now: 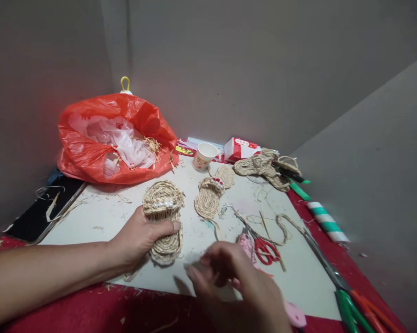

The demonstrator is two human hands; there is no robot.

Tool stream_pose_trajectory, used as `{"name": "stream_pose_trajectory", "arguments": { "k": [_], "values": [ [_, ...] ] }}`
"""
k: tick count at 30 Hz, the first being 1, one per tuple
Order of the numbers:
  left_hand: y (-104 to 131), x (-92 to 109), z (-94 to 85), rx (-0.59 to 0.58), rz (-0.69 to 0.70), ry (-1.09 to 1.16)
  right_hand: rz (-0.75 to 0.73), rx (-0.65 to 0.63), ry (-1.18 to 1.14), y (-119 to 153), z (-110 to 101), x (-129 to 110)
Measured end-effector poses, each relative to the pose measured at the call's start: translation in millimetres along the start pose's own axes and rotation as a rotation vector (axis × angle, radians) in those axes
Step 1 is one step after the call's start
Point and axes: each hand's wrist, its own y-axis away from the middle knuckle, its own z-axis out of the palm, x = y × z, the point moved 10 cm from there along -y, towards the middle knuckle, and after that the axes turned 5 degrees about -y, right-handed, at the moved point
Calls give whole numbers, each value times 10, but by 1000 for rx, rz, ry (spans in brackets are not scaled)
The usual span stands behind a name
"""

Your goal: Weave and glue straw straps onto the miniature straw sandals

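My left hand [139, 238] grips a small woven straw slipper [165, 196], its thumb laid across the sole and its fingers mostly hidden behind. A row of white pearl-like beads crosses the slipper's strap. Lower right of it, apart from the slipper, is my right hand [238, 282], blurred, with bent fingers; whether they hold anything is unclear. Behind that hand lies a second straw slipper [208, 199] with red and white beads on its strap. Small red-handled scissors [266, 252] rest near the right hand, beside something pink [246, 245] that it partly hides.
A red plastic bag [83, 159] with straw scraps sits back left, near a dark phone-like slab [44, 210]. A paper cup [205, 156], red-and-white box [241, 149] and woven straw pieces [264, 166] stand behind. Large shears [336, 277] and a straw cord [283, 226] lie right.
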Motion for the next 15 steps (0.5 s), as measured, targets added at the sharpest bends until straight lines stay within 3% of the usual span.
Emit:
{"name": "stream_pose_trajectory", "arguments": {
  "k": [2,5,15],
  "values": [
    [21,-7,29,-22,3,-9,32,-48,-21,-80,237,15],
    [31,-36,44,-46,0,-13,66,-79,-71,-123,393,98],
    [2,-86,11,-30,-22,17,93,-30,-133,-134,377,154]
  ]
}}
